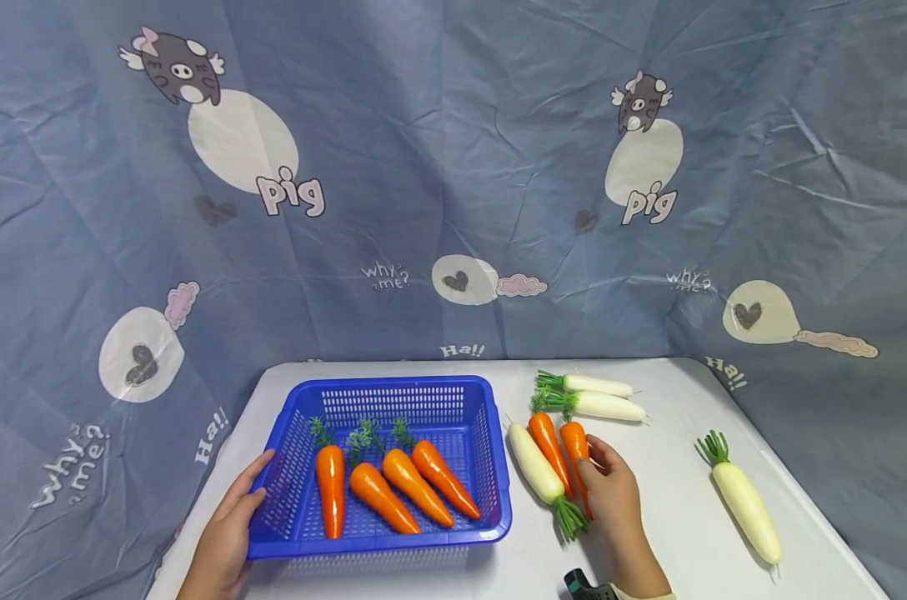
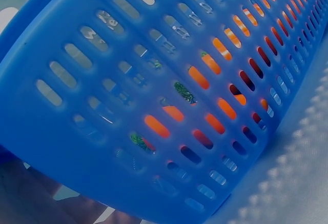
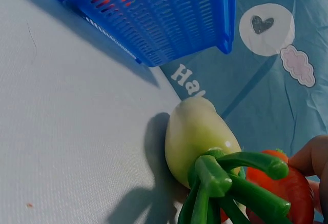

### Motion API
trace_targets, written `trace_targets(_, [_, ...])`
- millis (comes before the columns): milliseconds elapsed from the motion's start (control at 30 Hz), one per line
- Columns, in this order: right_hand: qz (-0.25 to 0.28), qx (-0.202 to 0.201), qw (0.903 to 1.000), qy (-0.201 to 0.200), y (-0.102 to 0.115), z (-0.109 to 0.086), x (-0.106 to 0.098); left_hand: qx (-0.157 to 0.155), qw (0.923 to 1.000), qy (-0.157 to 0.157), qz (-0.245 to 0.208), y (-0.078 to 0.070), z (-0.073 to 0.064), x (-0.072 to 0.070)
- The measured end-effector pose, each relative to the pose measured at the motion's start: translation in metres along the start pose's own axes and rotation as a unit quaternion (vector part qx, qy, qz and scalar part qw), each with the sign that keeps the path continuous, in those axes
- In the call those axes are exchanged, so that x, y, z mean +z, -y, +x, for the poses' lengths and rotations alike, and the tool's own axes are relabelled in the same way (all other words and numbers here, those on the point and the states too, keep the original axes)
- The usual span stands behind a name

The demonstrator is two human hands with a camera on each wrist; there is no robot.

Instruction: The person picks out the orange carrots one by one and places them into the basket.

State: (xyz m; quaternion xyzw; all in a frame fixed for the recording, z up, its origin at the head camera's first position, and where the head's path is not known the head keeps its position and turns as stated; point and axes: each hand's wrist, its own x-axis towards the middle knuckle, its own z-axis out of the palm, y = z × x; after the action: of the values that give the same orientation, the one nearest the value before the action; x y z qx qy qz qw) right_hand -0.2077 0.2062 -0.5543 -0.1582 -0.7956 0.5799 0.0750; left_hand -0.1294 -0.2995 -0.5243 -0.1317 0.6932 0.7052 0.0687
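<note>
A blue plastic basket holds several carrots with green leafy tops, such as the carrot at its left. My left hand rests against the basket's left rim, fingers extended along its outside. In the left wrist view the slotted basket wall fills most of the picture, and that hand's fingers are partly hidden. With thumb and fingers, my right hand grips a carrot to the basket's right. Beside it lie another carrot and a white radish with green stems.
Two white radishes lie behind the carrots on the white table. Another white radish lies apart at the far right. A blue printed cloth hangs behind the table. A dark wristband shows at the right wrist.
</note>
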Motion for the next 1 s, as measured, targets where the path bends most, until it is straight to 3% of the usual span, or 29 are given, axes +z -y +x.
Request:
trace_targets(400, [0.002,-0.005,0.9999,0.010,0.006,-0.006,0.002,-0.006,1.0000,-0.002,0.003,0.002,0.001,-0.001])
trace_targets(667, [0.021,-0.018,0.9995,0.013,0.011,-0.010,0.006,0.019,0.9998,0.003,0.005,0.003,0.000,-0.001])
trace_targets(1000, [0.028,-0.030,0.9988,0.025,0.016,-0.013,0.007,0.015,0.9999,0.002,0.005,0.003,0.000,-0.001])
